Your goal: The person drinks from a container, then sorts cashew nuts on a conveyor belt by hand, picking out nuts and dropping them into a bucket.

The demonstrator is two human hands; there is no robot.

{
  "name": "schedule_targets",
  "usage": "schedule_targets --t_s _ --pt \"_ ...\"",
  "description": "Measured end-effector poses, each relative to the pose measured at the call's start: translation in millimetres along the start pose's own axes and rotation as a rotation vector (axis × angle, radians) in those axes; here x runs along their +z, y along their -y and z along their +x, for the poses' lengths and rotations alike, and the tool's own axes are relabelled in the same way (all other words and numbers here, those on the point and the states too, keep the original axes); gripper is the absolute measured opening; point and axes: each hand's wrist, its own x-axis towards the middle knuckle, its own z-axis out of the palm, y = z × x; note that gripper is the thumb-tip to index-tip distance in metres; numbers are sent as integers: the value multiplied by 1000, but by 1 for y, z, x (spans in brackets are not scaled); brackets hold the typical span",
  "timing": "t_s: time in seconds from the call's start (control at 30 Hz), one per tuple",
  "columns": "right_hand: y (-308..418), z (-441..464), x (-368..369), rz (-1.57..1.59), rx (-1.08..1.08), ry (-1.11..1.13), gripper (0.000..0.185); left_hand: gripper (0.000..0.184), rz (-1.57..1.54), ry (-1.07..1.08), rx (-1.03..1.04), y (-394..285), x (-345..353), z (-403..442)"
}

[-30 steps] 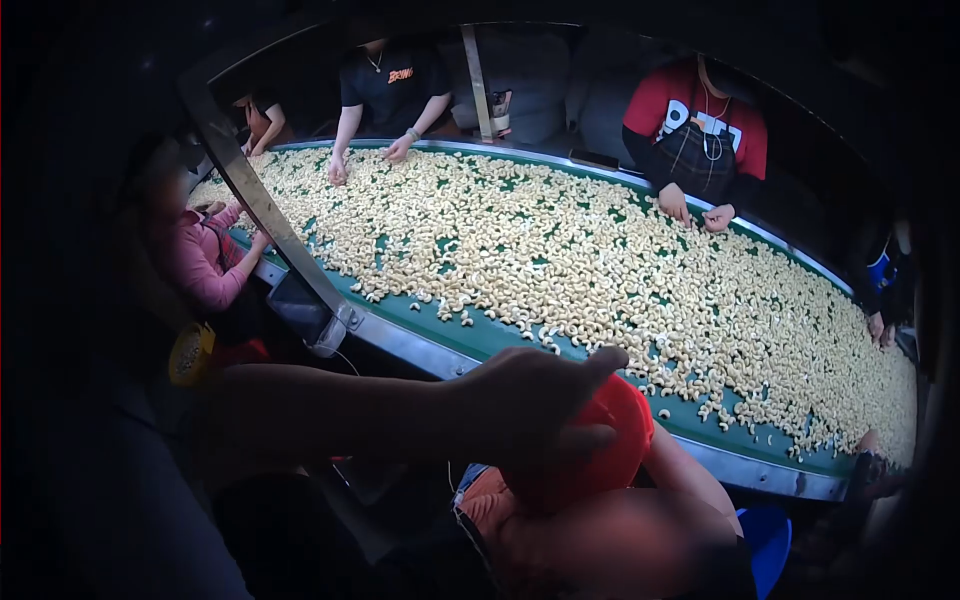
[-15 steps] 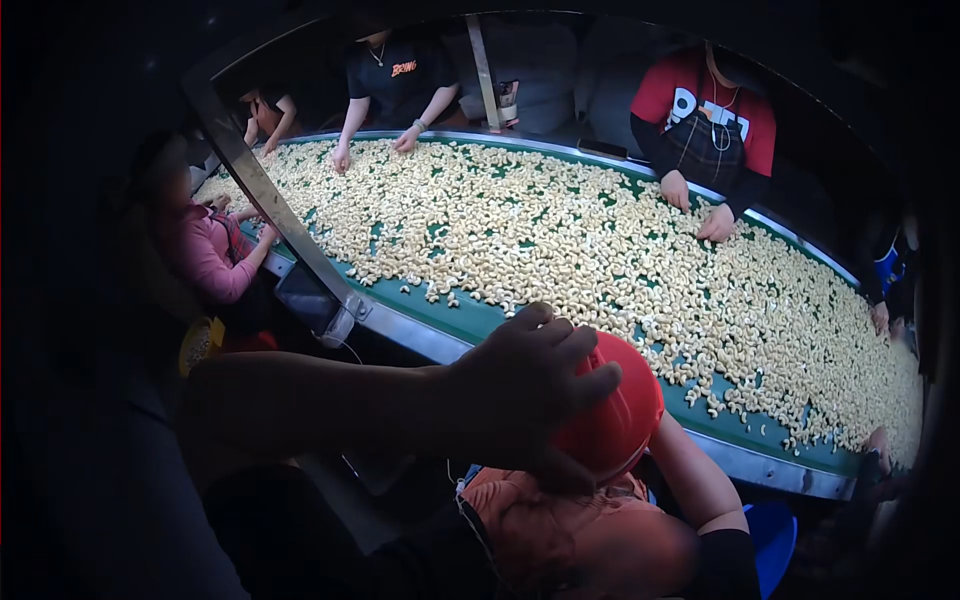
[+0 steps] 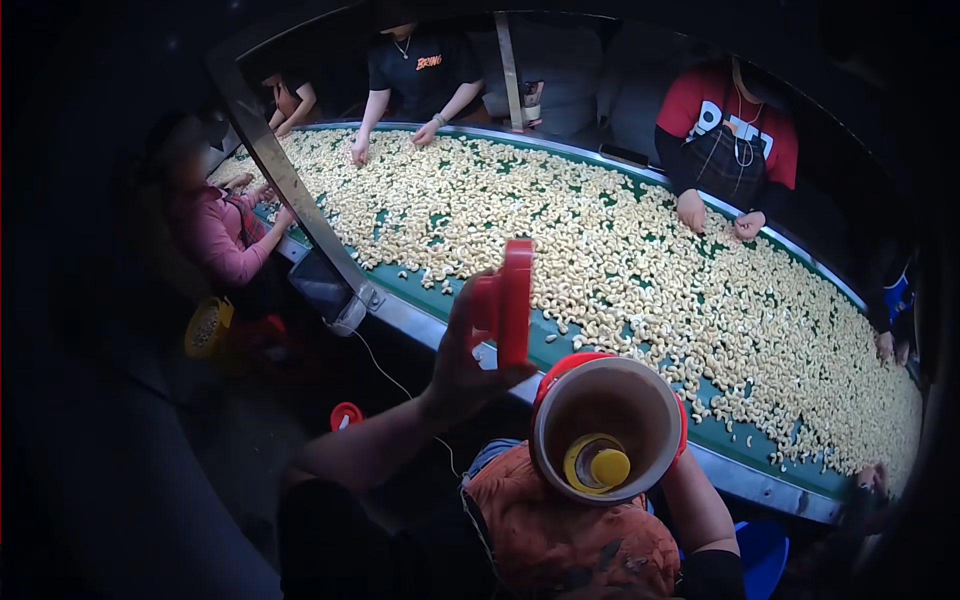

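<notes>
Fingers of my left hand (image 3: 465,360) grip a red lid (image 3: 516,300), which stands on edge above the belt's near side. Beside it, an open red container (image 3: 683,425) with a pale rim faces up toward me. Inside, at the bottom, are a yellow ring and a round yellow cap (image 3: 610,467). My right forearm (image 3: 705,510) reaches up behind the container and holds it up; the fingers of my right hand are hidden there. Just beyond the container lies the green belt (image 3: 405,292), covered with pale cashew nuts (image 3: 560,230).
Co-workers sort nuts across the belt, at left and at far right. A metal post (image 3: 300,200) rises at left from the belt's metal edge (image 3: 740,470). Below left are a yellow container (image 3: 222,325) and a small red item (image 3: 340,411). Something blue (image 3: 765,560) is at lower right.
The red lid has come off the container; my left hand has moved left with it. The container's inside now shows. The view has shifted slightly left. Across the belt, co-workers' hands have moved.
</notes>
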Motion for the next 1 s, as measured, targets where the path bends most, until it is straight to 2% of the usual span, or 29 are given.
schedule_targets --t_s 0.07,0.13,0.2,0.27,0.33,0.4,0.43,0.57,0.77,1.0 --pt "-2 -10 -6 -11 -47 -18 60 67 -260 -221 -276 24 27 -26" --pt "-6 -19 -14 -56 -101 -48 61 61 -401 -335 -337 71 59 -60" --pt "-15 -31 -24 -185 -196 -83 64 56 -575 -419 -445 70 90 -73" --pt "-17 -42 -23 -328 -293 -138 64 55 -785 -421 -551 104 100 -84" --pt "-13 -54 -13 -491 -381 -228 61 55 -780 -418 -511 112 111 -82" --pt "-8 -59 -4 -244 -441 -193 52 56 -710 -416 -453 123 122 -81" --pt "-3 -61 3 -166 -454 -149 50 56 -608 -416 -362 103 128 -67" --pt "24 -68 5 -87 -429 -99 51 64 -576 -332 -307 4 130 -6" --pt "63 -78 2 -169 -460 -117 52 66 -412 -278 67 -16 124 54" --pt "94 -99 -6 -282 -514 -185 53 64 -438 -262 220 -60 127 75"
